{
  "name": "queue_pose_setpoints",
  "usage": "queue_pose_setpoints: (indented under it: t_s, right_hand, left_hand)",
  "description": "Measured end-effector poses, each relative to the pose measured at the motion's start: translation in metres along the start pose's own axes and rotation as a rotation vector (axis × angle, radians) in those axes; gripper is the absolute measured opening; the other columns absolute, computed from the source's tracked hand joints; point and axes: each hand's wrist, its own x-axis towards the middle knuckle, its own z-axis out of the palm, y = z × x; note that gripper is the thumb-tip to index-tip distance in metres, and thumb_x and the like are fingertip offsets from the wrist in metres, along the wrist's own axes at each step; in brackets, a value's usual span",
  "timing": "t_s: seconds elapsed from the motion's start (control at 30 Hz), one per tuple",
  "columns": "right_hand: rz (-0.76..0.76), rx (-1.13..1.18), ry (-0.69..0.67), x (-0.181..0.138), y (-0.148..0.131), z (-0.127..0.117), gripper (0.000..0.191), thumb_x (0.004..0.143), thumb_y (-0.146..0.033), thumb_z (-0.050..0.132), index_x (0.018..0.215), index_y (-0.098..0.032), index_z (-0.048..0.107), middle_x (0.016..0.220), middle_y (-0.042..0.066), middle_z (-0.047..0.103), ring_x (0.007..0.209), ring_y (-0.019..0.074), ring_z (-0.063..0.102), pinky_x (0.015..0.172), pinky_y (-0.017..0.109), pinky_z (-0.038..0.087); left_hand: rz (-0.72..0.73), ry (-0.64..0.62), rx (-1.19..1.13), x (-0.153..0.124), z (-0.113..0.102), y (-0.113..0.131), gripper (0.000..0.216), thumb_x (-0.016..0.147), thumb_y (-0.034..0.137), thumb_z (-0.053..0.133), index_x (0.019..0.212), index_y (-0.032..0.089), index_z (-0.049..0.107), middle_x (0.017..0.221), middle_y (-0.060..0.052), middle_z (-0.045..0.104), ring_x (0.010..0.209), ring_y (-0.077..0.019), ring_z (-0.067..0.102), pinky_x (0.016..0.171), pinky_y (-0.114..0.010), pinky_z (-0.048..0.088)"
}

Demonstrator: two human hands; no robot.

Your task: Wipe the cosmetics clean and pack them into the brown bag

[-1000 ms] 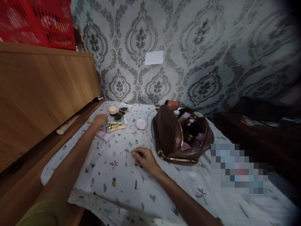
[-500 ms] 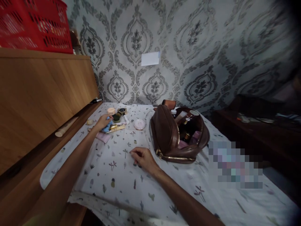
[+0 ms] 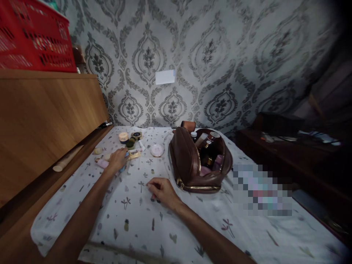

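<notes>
Beside the pink tube [image 3: 101,162] at far left, the left hand [image 3: 118,158] seems closed around a blue cloth [image 3: 121,169]; light pressure should avoid nudging the yellowish tube [image 3: 135,156]. Rightward, the right hand [image 3: 161,190] curls loosely, grip unclear.

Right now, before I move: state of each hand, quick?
Left hand: curled over a blue item; whether it grips it cannot be told.
Right hand: loosely curled; whether it holds anything cannot be told.

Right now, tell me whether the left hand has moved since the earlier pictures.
Yes. Judged against the wooden cabinet, the left hand has shifted rightward, away from it, and toward the near edge of the cloth.
</notes>
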Motion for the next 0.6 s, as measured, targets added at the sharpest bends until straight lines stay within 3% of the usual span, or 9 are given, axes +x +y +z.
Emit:
queue_pose_setpoints:
  t_s: [0.3, 0.43, 0.6]
  right_hand:
    - [-0.017, 0.01, 0.008, -0.004, -0.004, 0.002, 0.015, 0.081, -0.026, 0.058, 0.077, -0.015, 0.068, 0.059, -0.003, 0.054, 0.046, 0.0079, 0.054, 0.044, 0.016, 0.036]
    - [-0.044, -0.027, 0.041, -0.009, -0.007, 0.006, 0.016, 0.083, -0.023, 0.056, 0.081, -0.016, 0.07, 0.06, -0.004, 0.055, 0.047, 0.0079, 0.053, 0.046, 0.017, 0.04]
    - [-0.299, -0.296, 0.104, -0.021, -0.021, 0.001, 0.018, 0.088, -0.02, 0.055, 0.084, -0.017, 0.072, 0.077, 0.003, 0.07, 0.07, 0.0136, 0.062, 0.068, 0.023, 0.049]
  left_hand:
    - [0.033, 0.042, 0.005, -0.012, -0.006, 0.004, 0.034, 0.094, 0.02, 0.043, 0.122, 0.019, 0.063, 0.125, -0.013, 0.065, 0.119, -0.029, 0.058, 0.093, -0.038, 0.05]
    - [0.114, 0.131, 0.089, -0.018, -0.008, 0.017, 0.041, 0.09, 0.015, 0.043, 0.126, 0.016, 0.061, 0.124, -0.016, 0.063, 0.118, -0.0335, 0.055, 0.086, -0.043, 0.053]
    - [0.272, 0.191, 0.056, -0.023, -0.003, 0.035, 0.043, 0.087, 0.013, 0.043, 0.127, 0.015, 0.06, 0.124, -0.016, 0.063, 0.118, -0.0332, 0.055, 0.082, -0.042, 0.055]
